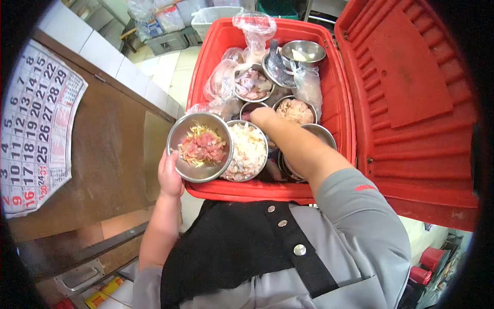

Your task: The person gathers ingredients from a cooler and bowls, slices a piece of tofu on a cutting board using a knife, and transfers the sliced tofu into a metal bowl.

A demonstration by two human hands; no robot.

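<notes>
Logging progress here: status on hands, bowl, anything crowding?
Left hand holds metal bowl, sliced meat inside. Right hand at small bowl, grasp unclear. Plastic bags and other bowls crowd red chest.

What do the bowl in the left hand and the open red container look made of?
Held bowl: probably stainless steel, smooth and shiny, from its silvery reflections. Red container: likely molded plastic, semi-glossy, judging by its rounded corners and the ribbed inside of its lid.

A calendar (43, 129) bears large dates, including 16, 25, 28 and 29.
</notes>
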